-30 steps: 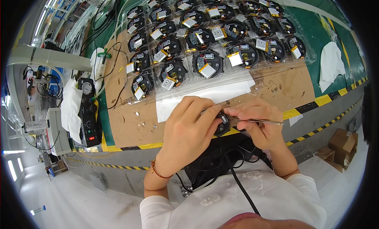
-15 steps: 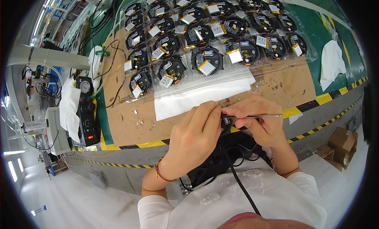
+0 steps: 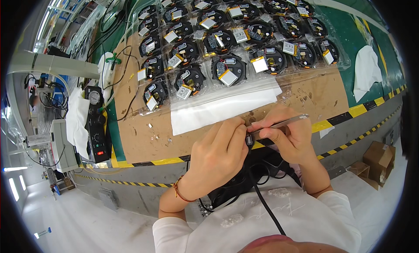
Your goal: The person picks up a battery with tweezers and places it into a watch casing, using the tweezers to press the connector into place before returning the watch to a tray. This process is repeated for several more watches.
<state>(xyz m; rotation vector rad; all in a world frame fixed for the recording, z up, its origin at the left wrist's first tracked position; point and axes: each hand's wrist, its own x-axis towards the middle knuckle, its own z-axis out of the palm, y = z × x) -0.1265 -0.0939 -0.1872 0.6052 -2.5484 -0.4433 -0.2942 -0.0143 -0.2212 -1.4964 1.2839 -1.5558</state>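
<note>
Close to the table's front edge, my left hand (image 3: 219, 154) is closed around a small black round part (image 3: 249, 141), mostly hidden behind its fingers. It looks like the round units in the tray. My right hand (image 3: 290, 133) pinches metal tweezers (image 3: 286, 122), whose tips point left toward that part. Where the tips end is hidden by the fingers. Beyond my hands, a clear plastic tray (image 3: 342, 63) holds several black round units (image 3: 229, 63) with small circuit boards, many with a silver battery (image 3: 228, 77) on or beside them.
A white sheet (image 3: 192, 120) lies on brown cardboard (image 3: 131, 141) before the tray. To the left stands a black control box (image 3: 97, 135) with a gauge, beside cables. A white cloth (image 3: 367, 72) lies at right. Striped tape (image 3: 159, 161) marks the table edge; cardboard boxes (image 3: 379, 161) sit on the floor.
The tweezers have tilted, their rear end rising. My left hand has shifted slightly to the right and down, and more of the black part shows.
</note>
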